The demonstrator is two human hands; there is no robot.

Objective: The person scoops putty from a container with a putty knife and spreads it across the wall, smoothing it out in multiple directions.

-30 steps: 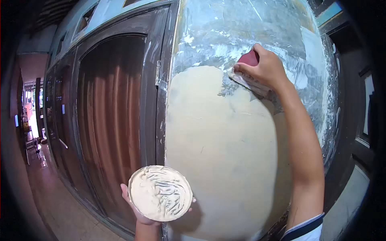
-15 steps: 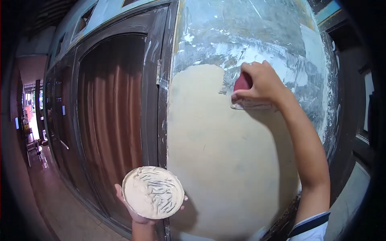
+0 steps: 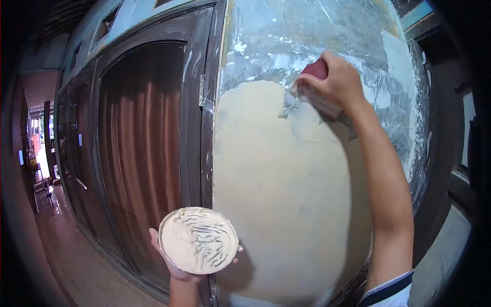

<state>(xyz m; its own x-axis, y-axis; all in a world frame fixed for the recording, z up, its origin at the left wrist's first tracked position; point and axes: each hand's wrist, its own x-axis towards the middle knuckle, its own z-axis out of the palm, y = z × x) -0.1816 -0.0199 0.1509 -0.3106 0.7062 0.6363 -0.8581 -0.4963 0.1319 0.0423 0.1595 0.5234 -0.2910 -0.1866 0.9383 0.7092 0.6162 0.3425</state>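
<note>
The right hand (image 3: 341, 84) is sitting higher on the wall (image 3: 312, 30) than half a second ago, coming back close to its place of a second ago. The scraper (image 3: 315, 70) is rising with it, and the blade (image 3: 323, 101), nearly level half a second ago, is now sloping down to the right. A grey patch (image 3: 352, 132) below the hand, hidden half a second ago, is showing again. The right forearm (image 3: 382, 169) is shifting slightly left. The bowl (image 3: 198, 272) and left hand (image 3: 176, 270) are riding slightly higher.
</note>
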